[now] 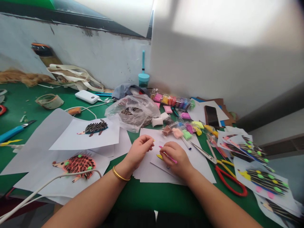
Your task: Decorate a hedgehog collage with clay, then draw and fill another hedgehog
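Observation:
My left hand (142, 151) is closed in a pinch over the white paper stack (144, 172), with a tiny yellow bit of clay (154, 140) at its fingertips. Close beside it, my right hand (175, 158) grips a thin pink modelling tool (171, 157) that lies slantwise across the fingers. A piece of yellow clay (159, 156) shows on the paper by the right fingertips, partly covered by that hand. Under the right hand a thin grey strip (161, 168) rests on the sheets.
Bagged coloured clay (177, 133) lies behind the hands, near a clear plastic bag (135, 110). Red-handled scissors (229, 180) are at right, beside several hedgehog pictures (266, 179). More hedgehog sheets (80, 166) and a white cable (59, 177) are at left; a blue cutter (11, 133) lies beyond.

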Action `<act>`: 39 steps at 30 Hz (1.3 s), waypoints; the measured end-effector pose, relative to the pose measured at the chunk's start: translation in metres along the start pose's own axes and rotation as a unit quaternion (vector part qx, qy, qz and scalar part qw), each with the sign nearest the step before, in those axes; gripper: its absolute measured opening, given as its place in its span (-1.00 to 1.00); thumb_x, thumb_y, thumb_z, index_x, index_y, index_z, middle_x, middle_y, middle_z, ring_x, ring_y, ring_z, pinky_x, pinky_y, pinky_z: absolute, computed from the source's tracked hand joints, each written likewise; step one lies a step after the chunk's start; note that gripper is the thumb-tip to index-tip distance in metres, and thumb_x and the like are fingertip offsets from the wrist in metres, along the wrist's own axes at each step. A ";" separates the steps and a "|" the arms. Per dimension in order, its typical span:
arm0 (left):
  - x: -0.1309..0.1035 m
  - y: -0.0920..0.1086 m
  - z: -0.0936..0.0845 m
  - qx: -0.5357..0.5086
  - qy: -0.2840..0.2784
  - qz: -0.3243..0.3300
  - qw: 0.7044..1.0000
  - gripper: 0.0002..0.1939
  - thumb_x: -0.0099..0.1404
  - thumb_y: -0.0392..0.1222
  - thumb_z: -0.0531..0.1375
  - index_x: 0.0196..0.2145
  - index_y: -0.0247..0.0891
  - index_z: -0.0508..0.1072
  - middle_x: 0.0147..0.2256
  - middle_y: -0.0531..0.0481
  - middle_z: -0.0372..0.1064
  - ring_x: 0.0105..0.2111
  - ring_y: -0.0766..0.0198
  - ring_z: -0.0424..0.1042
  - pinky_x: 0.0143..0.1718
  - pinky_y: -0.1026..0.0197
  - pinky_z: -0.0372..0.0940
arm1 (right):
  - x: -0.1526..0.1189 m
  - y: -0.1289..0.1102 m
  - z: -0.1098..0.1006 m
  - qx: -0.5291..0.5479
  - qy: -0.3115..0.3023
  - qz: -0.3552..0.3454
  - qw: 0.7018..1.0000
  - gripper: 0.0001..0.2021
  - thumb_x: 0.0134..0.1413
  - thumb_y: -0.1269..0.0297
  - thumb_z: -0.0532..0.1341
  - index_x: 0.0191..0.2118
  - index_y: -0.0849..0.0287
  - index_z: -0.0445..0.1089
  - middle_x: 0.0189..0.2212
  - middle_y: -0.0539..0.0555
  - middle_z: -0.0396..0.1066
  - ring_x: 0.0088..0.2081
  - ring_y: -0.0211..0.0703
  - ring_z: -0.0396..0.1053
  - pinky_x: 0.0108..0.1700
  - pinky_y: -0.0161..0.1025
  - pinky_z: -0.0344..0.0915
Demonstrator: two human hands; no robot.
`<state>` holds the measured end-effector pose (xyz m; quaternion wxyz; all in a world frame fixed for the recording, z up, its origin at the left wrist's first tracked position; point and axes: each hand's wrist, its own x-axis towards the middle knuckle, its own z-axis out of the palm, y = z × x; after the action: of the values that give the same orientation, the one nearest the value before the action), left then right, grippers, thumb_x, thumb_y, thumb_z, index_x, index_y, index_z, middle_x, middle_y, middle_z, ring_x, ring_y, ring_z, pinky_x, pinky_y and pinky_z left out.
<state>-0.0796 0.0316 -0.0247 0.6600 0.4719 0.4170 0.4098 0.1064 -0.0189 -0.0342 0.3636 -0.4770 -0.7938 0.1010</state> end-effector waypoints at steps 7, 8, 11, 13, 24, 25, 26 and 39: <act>-0.005 0.002 0.008 -0.013 -0.096 -0.065 0.993 -0.63 0.10 0.01 0.36 -0.23 -0.30 0.51 -0.31 -0.10 0.53 -0.37 0.26 0.48 -0.36 0.27 0.24 | -0.002 -0.007 -0.010 0.092 0.110 0.048 0.989 -0.92 0.20 0.33 0.22 -0.24 0.07 0.47 -0.29 0.09 0.37 -0.23 -0.10 0.37 -0.17 -0.11 0.37; -0.006 0.002 0.009 -0.006 -0.115 -0.072 0.991 -0.63 0.12 0.03 0.34 -0.24 -0.31 0.52 -0.33 -0.11 0.54 -0.39 0.26 0.48 -0.38 0.27 0.23 | -0.001 -0.008 -0.011 0.093 0.117 0.046 0.988 -0.91 0.20 0.33 0.22 -0.22 0.06 0.48 -0.28 0.09 0.37 -0.22 -0.09 0.38 -0.17 -0.11 0.37; -0.008 0.000 0.011 0.006 -0.152 -0.083 0.985 -0.62 0.15 0.08 0.32 -0.27 -0.33 0.54 -0.41 -0.09 0.53 -0.47 0.31 0.44 -0.43 0.29 0.20 | 0.000 -0.011 -0.010 0.087 0.113 0.036 0.989 -0.87 0.22 0.33 0.21 -0.17 0.04 0.51 -0.27 0.10 0.38 -0.20 -0.08 0.39 -0.15 -0.10 0.39; -0.008 -0.002 0.012 -0.010 -0.147 -0.092 0.985 -0.61 0.12 0.10 0.34 -0.33 -0.33 0.52 -0.46 -0.06 0.49 -0.52 0.35 0.40 -0.47 0.30 0.17 | 0.001 -0.011 -0.008 0.078 0.098 0.023 0.992 -0.83 0.22 0.35 0.20 -0.13 0.03 0.51 -0.25 0.10 0.39 -0.19 -0.09 0.38 -0.14 -0.10 0.39; -0.004 0.000 0.010 -0.069 -0.082 -0.109 0.988 -0.63 -0.02 -0.02 0.45 -0.40 -0.33 0.45 -0.45 -0.04 0.49 -0.52 0.39 0.40 -0.48 0.34 0.17 | -0.006 0.000 -0.017 0.095 0.054 0.037 0.993 -0.70 0.30 0.31 0.09 0.08 0.04 0.41 -0.16 0.12 0.47 -0.10 -0.07 0.43 -0.06 -0.07 0.40; -0.003 0.000 0.009 -0.078 -0.071 -0.111 0.988 -0.63 -0.01 -0.04 0.45 -0.35 -0.32 0.47 -0.37 -0.08 0.53 -0.46 0.35 0.45 -0.45 0.33 0.21 | -0.007 0.006 -0.021 0.077 0.060 0.043 0.994 -0.72 0.30 0.31 0.09 0.05 0.04 0.42 -0.17 0.11 0.48 -0.11 -0.06 0.43 -0.05 -0.06 0.40; -0.002 0.000 0.009 -0.088 -0.059 -0.113 0.988 -0.63 0.00 -0.07 0.44 -0.30 -0.32 0.49 -0.30 -0.12 0.55 -0.40 0.32 0.48 -0.41 0.32 0.25 | -0.009 0.015 -0.026 0.050 0.061 0.044 0.996 -0.74 0.30 0.32 0.10 0.03 0.05 0.43 -0.17 0.11 0.49 -0.12 -0.06 0.44 -0.05 -0.06 0.39; 0.003 0.012 0.018 -0.110 -0.001 -0.048 0.993 -0.62 -0.07 -0.13 0.47 -0.30 -0.28 0.48 -0.38 0.03 0.47 -0.39 0.38 0.42 -0.29 0.29 0.26 | -0.034 0.069 -0.068 -0.297 -0.133 -0.027 0.945 -0.53 0.08 0.61 0.13 0.05 0.06 0.47 -0.01 0.11 0.51 -0.06 0.03 0.41 -0.17 -0.08 0.35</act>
<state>-0.0637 0.0326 -0.0099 0.7269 0.3765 0.3911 0.4205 0.2087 -0.0238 -0.0370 0.0995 -0.5243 -0.8413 -0.0864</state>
